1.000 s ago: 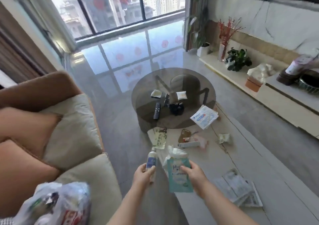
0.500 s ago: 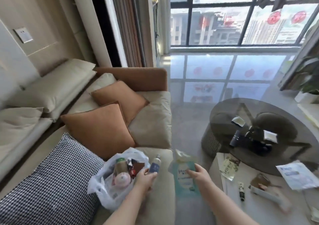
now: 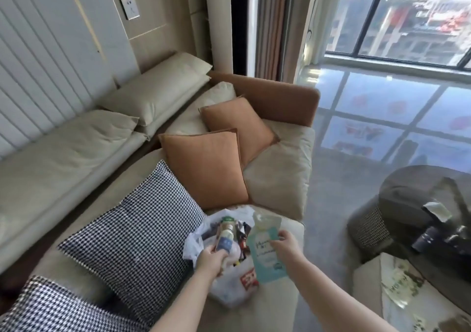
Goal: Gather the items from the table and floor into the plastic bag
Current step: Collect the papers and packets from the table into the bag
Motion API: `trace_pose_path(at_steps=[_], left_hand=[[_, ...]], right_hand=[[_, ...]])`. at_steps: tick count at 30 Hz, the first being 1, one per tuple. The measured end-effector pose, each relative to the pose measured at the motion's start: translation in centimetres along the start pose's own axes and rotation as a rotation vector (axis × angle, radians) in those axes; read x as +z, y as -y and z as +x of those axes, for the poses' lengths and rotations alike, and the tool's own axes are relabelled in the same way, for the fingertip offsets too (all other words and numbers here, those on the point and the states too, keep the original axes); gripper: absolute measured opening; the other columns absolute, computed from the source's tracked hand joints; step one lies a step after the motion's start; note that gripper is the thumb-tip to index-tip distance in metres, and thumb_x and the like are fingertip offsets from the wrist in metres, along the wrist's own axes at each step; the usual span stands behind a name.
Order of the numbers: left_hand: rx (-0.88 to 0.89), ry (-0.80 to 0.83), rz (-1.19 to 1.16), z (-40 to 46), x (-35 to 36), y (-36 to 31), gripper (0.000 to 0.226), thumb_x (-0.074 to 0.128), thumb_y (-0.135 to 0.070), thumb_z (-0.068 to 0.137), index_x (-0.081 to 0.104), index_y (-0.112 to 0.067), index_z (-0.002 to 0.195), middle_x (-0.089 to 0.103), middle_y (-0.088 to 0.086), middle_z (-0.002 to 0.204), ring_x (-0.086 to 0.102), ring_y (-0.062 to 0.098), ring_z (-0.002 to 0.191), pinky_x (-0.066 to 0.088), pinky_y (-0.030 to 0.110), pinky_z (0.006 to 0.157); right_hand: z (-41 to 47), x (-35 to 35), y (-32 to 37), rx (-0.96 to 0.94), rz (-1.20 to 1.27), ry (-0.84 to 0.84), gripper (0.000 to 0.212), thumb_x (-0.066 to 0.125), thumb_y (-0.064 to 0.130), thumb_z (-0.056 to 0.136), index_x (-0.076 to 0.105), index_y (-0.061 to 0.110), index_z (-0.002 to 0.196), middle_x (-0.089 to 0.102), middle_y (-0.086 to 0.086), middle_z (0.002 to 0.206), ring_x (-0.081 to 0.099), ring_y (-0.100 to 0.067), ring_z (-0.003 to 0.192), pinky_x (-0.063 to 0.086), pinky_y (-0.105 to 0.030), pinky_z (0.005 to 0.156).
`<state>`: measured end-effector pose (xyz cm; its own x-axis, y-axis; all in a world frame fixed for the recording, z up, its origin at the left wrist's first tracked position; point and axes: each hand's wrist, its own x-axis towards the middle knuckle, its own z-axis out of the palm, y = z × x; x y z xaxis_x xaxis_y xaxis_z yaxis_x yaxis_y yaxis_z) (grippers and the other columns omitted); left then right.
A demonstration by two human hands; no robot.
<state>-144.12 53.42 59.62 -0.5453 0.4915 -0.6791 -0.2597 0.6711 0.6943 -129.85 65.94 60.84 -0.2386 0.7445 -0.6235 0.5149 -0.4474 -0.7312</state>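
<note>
A white plastic bag (image 3: 229, 287) lies open on the sofa seat, with several items inside. My left hand (image 3: 210, 259) grips a small white bottle with a blue label (image 3: 225, 241) right over the bag's mouth. My right hand (image 3: 286, 246) holds a light blue pouch (image 3: 266, 251) by its right edge, upright, just right of the bag's opening. The bag's right side is hidden behind the pouch.
A black-and-white checked cushion (image 3: 137, 240) lies left of the bag, two orange cushions (image 3: 206, 168) behind it. At the right stands a round dark glass table (image 3: 407, 194) with dark objects and a white packet; a pale low table (image 3: 369, 280) with papers sits below it.
The view has swung left from the tables to the sofa. Both hands have carried the bottle and the pouch over to the bag; the bottle now sits above its mouth.
</note>
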Motion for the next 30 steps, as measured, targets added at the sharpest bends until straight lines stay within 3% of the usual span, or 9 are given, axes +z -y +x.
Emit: trace_pose_path(at_steps=[5, 9, 11, 15, 17, 19, 26, 28, 30], left_hand=[[-0.02, -0.075, -0.065, 1.2, -0.8, -0.1, 0.014, 0.056, -0.011, 0.089, 0.062, -0.011, 0.102, 0.051, 0.002, 0.061, 0.041, 0.012, 0.046, 0.03, 0.017, 0.039], [-0.105, -0.142, -0.116, 3.3, -0.5, -0.2, 0.015, 0.063, -0.021, 0.087, 0.063, -0.01, 0.096, 0.06, 0.004, 0.073, 0.056, 0.02, 0.066, 0.047, 0.03, 0.061], [-0.167, -0.183, -0.119, 4.8, -0.2, -0.3, 0.01, 0.062, -0.019, 0.087, 0.061, -0.013, 0.094, 0.063, 0.006, 0.085, 0.062, 0.027, 0.086, 0.052, 0.038, 0.08], [-0.241, -0.221, -0.108, 8.2, 1.1, -0.3, 0.027, 0.058, -0.022, 0.09, 0.058, -0.011, 0.114, 0.064, 0.01, 0.102, 0.06, 0.028, 0.098, 0.048, 0.034, 0.085], [-0.256, -0.244, -0.061, 9.5, 1.7, -0.3, 0.037, 0.057, -0.028, 0.091, 0.054, -0.011, 0.124, 0.063, 0.011, 0.113, 0.059, 0.028, 0.104, 0.047, 0.032, 0.087], [-0.27, -0.244, -0.039, 10.8, 2.3, -0.1, 0.04, 0.054, -0.032, 0.093, 0.05, -0.013, 0.128, 0.061, 0.011, 0.12, 0.057, 0.028, 0.108, 0.045, 0.031, 0.087], [-0.33, -0.188, -0.027, 12.8, 4.4, 1.9, 0.047, 0.057, -0.033, 0.091, 0.047, -0.022, 0.135, 0.061, 0.005, 0.121, 0.058, 0.024, 0.107, 0.047, 0.032, 0.089], [-0.324, -0.171, -0.023, 12.7, 4.8, 2.4, 0.053, 0.061, -0.035, 0.088, 0.045, -0.025, 0.138, 0.06, 0.001, 0.117, 0.057, 0.021, 0.103, 0.046, 0.031, 0.09], [-0.315, -0.162, -0.026, 12.4, 5.2, 2.6, 0.055, 0.064, -0.034, 0.086, 0.045, -0.025, 0.137, 0.058, -0.001, 0.114, 0.053, 0.017, 0.098, 0.043, 0.029, 0.086]], right_hand=[[3.5, 2.1, 2.5, -0.095, -0.208, 0.046, 0.014, 0.051, 0.011, 0.093, 0.053, 0.015, 0.106, 0.064, -0.005, 0.095, 0.066, -0.024, 0.085, 0.054, -0.034, 0.061], [6.6, 4.2, 3.7, -0.113, -0.334, 0.103, 0.012, 0.051, 0.016, 0.09, 0.055, 0.022, 0.099, 0.068, -0.001, 0.096, 0.067, -0.022, 0.085, 0.056, -0.042, 0.079], [8.1, 5.3, 3.9, -0.136, -0.403, 0.129, 0.015, 0.049, 0.019, 0.09, 0.059, 0.021, 0.101, 0.069, -0.001, 0.092, 0.066, -0.021, 0.082, 0.055, -0.037, 0.076], [10.3, 6.5, 4.6, -0.186, -0.651, 0.176, 0.023, 0.043, 0.023, 0.095, 0.059, 0.026, 0.112, 0.06, 0.006, 0.087, 0.052, -0.009, 0.071, 0.039, -0.019, 0.054], [11.2, 6.9, 4.7, -0.236, -0.732, 0.218, 0.03, 0.04, 0.018, 0.097, 0.056, 0.023, 0.122, 0.058, 0.003, 0.097, 0.045, -0.009, 0.076, 0.03, -0.018, 0.053], [12.3, 7.3, 4.3, -0.271, -0.796, 0.229, 0.028, 0.04, 0.016, 0.097, 0.058, 0.021, 0.118, 0.052, 0.007, 0.091, 0.042, -0.008, 0.075, 0.028, -0.017, 0.054], [15.6, 8.1, 0.2, -0.202, -0.944, 0.349, 0.02, 0.038, 0.013, 0.094, 0.057, 0.015, 0.101, 0.054, 0.006, 0.086, 0.049, -0.013, 0.078, 0.045, -0.027, 0.068], [15.9, 7.4, -0.2, -0.184, -0.98, 0.34, 0.018, 0.038, 0.012, 0.093, 0.053, 0.018, 0.102, 0.05, 0.007, 0.094, 0.047, -0.013, 0.083, 0.042, -0.024, 0.064], [16.2, 6.7, -0.6, -0.182, -1.018, 0.298, 0.014, 0.039, 0.013, 0.088, 0.048, 0.022, 0.096, 0.048, 0.008, 0.097, 0.047, -0.015, 0.087, 0.043, -0.026, 0.069]])
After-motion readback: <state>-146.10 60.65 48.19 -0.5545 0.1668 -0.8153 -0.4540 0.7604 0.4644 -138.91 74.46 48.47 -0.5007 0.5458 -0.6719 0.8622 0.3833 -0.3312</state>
